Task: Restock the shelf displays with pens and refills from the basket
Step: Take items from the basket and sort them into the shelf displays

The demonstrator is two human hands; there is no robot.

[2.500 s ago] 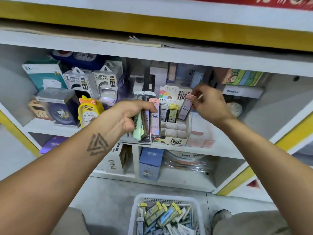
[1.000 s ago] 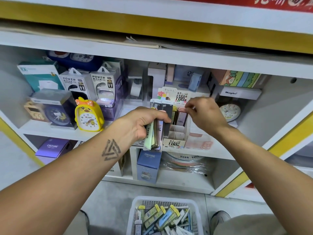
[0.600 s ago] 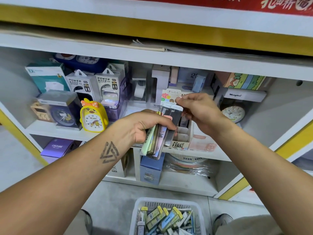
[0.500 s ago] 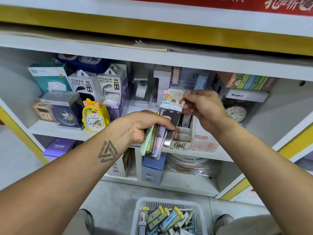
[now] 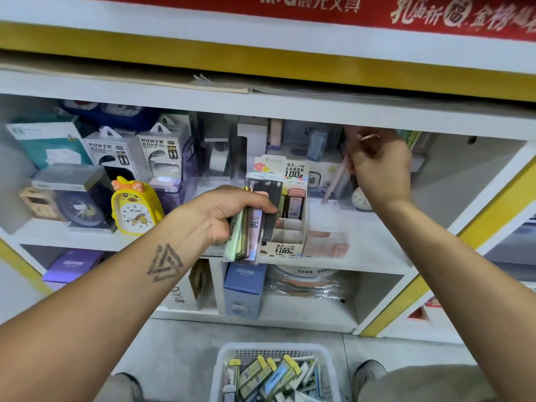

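My left hand grips a fanned stack of slim refill cases, green, pink and dark, just in front of the cardboard display box on the middle shelf. A few cases stand in the box's back slots; its front slots look empty. My right hand is raised to the right of the box and pinches a slim pale pink case, blurred and hanging down to the left. The white basket with several more refill packs sits on the floor below.
A yellow duck clock, power bank boxes and other boxed goods fill the shelf's left side. A clear pink-labelled box stands right of the display box. A blue box sits on the lower shelf. My shoes flank the basket.
My right hand took a pink case from the top of the stack and lifted it up and to the right. My left hand kept the stack in place.
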